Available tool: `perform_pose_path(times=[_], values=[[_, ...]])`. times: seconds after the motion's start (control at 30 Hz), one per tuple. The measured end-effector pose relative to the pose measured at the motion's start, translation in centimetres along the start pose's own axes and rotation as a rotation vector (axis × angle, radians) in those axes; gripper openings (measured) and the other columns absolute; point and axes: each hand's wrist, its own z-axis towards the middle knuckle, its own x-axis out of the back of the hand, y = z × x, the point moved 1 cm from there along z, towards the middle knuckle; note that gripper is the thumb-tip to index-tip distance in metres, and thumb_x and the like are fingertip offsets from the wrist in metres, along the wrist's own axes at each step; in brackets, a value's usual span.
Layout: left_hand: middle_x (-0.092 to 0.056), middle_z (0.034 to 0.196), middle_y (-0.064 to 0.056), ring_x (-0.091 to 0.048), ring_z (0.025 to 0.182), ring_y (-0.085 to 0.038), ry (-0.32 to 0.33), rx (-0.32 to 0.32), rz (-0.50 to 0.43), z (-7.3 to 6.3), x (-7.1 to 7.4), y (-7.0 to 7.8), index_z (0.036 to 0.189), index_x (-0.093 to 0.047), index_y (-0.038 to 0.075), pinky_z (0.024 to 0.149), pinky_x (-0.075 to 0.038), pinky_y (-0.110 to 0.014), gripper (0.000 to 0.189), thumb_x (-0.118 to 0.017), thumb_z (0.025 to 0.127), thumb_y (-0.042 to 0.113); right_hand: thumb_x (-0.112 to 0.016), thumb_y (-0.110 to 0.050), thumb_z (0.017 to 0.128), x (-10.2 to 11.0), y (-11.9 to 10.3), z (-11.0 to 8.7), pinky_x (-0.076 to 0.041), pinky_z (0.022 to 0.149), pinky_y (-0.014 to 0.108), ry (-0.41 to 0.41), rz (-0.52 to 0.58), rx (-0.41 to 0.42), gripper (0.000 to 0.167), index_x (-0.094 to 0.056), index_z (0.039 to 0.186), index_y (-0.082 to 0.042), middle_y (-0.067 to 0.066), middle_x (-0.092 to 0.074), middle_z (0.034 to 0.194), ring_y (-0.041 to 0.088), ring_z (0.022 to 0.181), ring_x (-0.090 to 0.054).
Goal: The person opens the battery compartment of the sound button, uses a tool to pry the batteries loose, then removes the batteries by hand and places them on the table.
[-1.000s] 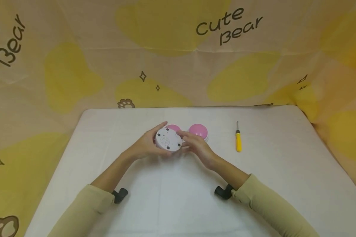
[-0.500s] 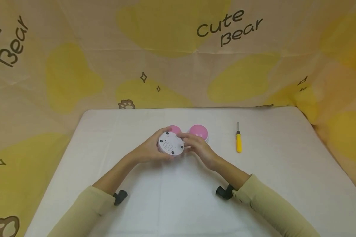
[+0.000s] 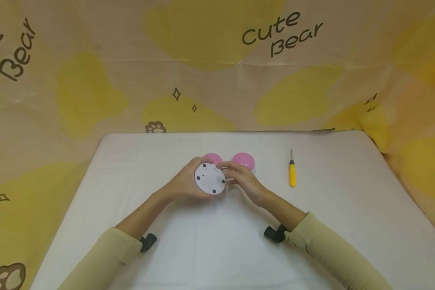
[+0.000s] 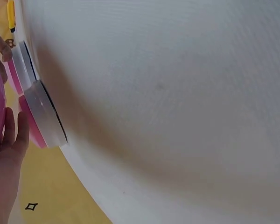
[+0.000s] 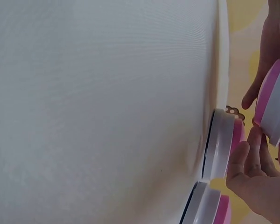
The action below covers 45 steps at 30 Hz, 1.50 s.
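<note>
my left hand (image 3: 184, 182) grips the pink-and-white button (image 3: 208, 182), base toward me, above the worktop (image 3: 210, 249); my right hand (image 3: 247, 183) touches its rim, pinch undetermined. a slack left grip could drop it.

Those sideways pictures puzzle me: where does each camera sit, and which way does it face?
Head: on the person's head, facing forward and down at the white table; left hand, right hand and beige fabric sleeves show.
Left wrist: on that wrist, facing across the table, turned sideways; both hands show at left.
Right wrist: on that wrist, also sideways across the table; both hands show at right.
Shared: both wrist views include the held round white-and-pink plastic device and two similar ones.
</note>
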Motion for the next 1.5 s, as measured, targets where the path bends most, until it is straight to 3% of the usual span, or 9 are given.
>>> perform_pose_path(times=[0.2,0.57,1.03,1.3,1.5], values=[[-0.049,0.125,-0.004,-0.05,0.109,-0.023,0.011,-0.02,0.023,-0.1,-0.4,0.2,0.136,-0.044,0.014,0.094,-0.043,-0.042,0.094,-0.097,0.059,0.019,-0.057,-0.017,0.098,-0.2,-0.1,0.0,-0.045,0.097,0.051,0.017,-0.033,-0.013,0.04,-0.057,0.134,0.0,0.015,-0.059,0.134,0.023,0.111,-0.056],[-0.058,0.123,-0.006,-0.056,0.106,-0.023,-0.029,-0.106,0.009,-0.1,-0.9,0.2,0.139,-0.039,0.006,0.094,-0.048,-0.042,0.092,-0.092,0.064,0.005,-0.061,-0.012,0.096,-0.1,0.0,-0.1,-0.047,0.092,0.035,0.012,-0.052,0.002,0.038,-0.057,0.131,0.001,0.016,-0.06,0.132,0.025,0.119,-0.057],[-0.057,0.127,-0.008,-0.055,0.107,-0.023,0.002,-0.143,0.025,-0.3,-0.9,0.4,0.142,-0.037,0.005,0.094,-0.049,-0.042,0.096,-0.092,0.064,0.004,-0.062,-0.011,0.095,-0.3,-0.1,-0.4,-0.048,0.089,0.034,0.032,-0.066,0.037,0.038,-0.059,0.13,0.001,0.015,-0.06,0.132,0.029,0.117,-0.058],[-0.056,0.127,-0.008,-0.056,0.107,-0.022,0.002,-0.185,0.017,-0.1,-1.2,0.4,0.143,-0.036,0.002,0.092,-0.05,-0.039,0.095,-0.09,0.065,0.004,-0.07,-0.006,0.086,-0.5,-0.2,-0.3,-0.047,0.092,0.036,0.111,-0.189,0.104,0.038,-0.065,0.123,-0.001,0.012,-0.063,0.118,0.028,0.109,-0.054],[-0.056,0.127,-0.008,-0.056,0.106,-0.022,0.023,-0.197,0.028,-0.1,-1.4,0.5,0.143,-0.035,0.002,0.09,-0.05,-0.04,0.099,-0.092,0.062,0.004,-0.079,-0.006,0.079,-0.9,0.3,-0.2,-0.048,0.085,0.034,0.145,-0.205,0.11,0.043,-0.065,0.119,-0.005,0.009,-0.058,0.105,0.025,0.099,-0.051]])
